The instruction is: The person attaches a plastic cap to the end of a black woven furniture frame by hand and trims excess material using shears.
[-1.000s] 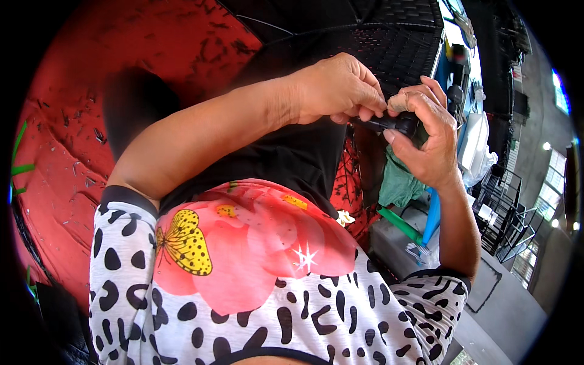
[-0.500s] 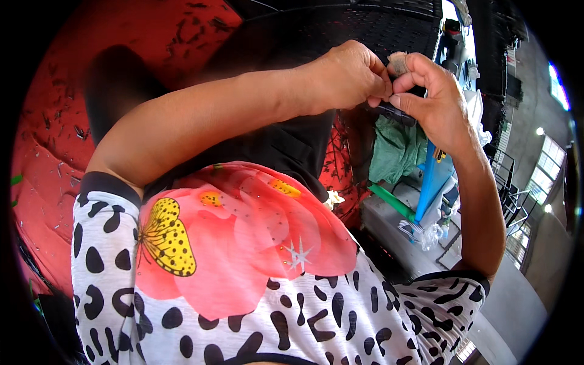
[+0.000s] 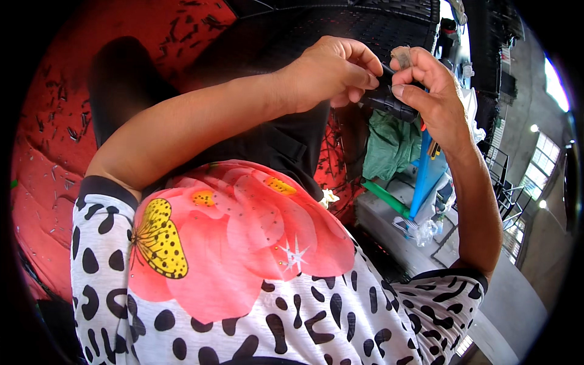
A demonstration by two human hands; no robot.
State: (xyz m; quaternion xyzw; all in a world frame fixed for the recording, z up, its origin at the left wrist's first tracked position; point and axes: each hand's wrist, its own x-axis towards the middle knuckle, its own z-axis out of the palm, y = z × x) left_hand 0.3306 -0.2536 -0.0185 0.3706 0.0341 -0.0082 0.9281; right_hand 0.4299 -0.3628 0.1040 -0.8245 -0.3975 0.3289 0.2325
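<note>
- Red mat (image 3: 48, 158) behind, black woven basket (image 3: 365, 24) above hands.
- Left hand (image 3: 331, 73) curled, fingertips pinching black handle (image 3: 389, 102).
- Right hand (image 3: 429, 91) clamped around same handle, held chest-high.
- Hands together, touching.

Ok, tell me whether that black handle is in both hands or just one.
Both. The right hand wraps the black handle; the left hand pinches its near end.

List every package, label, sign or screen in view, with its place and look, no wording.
Clear plastic bag: on the grey ledge at the right, below the blue post; crumpled, see-through.
No labels, signs or screens show.
The left hand and right hand hold a small black part, which is unpackaged.
</note>
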